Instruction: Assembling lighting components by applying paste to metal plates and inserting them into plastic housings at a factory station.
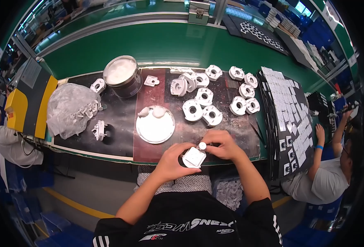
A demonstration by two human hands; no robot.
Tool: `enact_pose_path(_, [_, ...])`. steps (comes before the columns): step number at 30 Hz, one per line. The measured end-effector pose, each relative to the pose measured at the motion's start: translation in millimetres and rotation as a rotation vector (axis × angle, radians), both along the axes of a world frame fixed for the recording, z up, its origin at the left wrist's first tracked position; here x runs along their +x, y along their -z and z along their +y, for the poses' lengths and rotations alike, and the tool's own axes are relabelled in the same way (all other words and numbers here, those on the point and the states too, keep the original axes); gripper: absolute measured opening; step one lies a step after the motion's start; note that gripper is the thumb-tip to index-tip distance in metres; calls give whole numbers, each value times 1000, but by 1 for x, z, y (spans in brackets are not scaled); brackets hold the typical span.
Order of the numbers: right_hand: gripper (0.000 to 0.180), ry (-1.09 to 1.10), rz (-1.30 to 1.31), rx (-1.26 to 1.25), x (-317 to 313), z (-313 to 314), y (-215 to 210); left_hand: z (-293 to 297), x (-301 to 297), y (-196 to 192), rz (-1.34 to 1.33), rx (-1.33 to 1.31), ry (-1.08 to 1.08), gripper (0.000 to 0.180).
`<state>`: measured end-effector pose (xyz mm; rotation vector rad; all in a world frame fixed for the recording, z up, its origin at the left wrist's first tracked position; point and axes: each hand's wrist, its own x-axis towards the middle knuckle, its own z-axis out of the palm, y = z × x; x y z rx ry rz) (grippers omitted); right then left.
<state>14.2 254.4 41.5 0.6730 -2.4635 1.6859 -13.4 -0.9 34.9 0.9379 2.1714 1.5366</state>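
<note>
- My left hand [174,159] cups the square white part [194,157], steadying it.
- My right hand [222,145] pinches a small round cap [202,145] just above, aligned for fitting.

The underside of the small square white plastic part [194,157] is hidden by the curled fingers of the left hand [174,161], and the right hand [222,145] covers its far edge. The contents of the crumpled clear plastic bag [69,108] are too blurred to tell apart. The grey metal box [199,11] is cut off by the top edge.
</note>
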Motion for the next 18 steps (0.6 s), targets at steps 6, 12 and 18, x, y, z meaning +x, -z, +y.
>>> enact_pose_path(6, [20,-50,-49,23,6,-6,-27,-5,5,-20,-27,33,29,72])
enact_pose_path(12, [20,-20,-32,39,16,-3,-39,-4,2,-47,32,45,63,71])
enact_pose_path(18, [16,-44,-42,39,21,1,-58,-5,4,-57,64,64,109,69])
